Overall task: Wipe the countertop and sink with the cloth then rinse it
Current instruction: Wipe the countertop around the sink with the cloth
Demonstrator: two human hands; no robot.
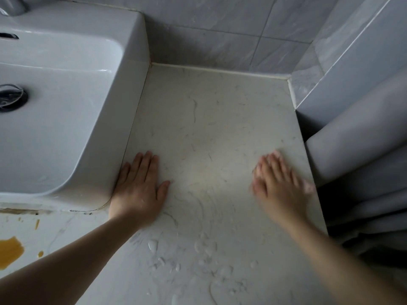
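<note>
My left hand (138,190) lies flat on the pale marble countertop (209,119), fingers straight, its edge against the outer corner of the white sink (66,133). My right hand (279,186) is blurred with motion near the countertop's right edge, fingers spread and pressing down. A small pale pinkish patch (309,188) shows beside its fingers; I cannot tell whether it is the cloth. The sink basin fills the left of the view, with a metal drain plug (11,97).
Water drops (154,245) and wet smears lie on the near countertop. Yellow stains (8,252) mark the counter at bottom left. A grey curtain (363,172) hangs past the right edge. Grey tiled walls (220,34) close the back and right.
</note>
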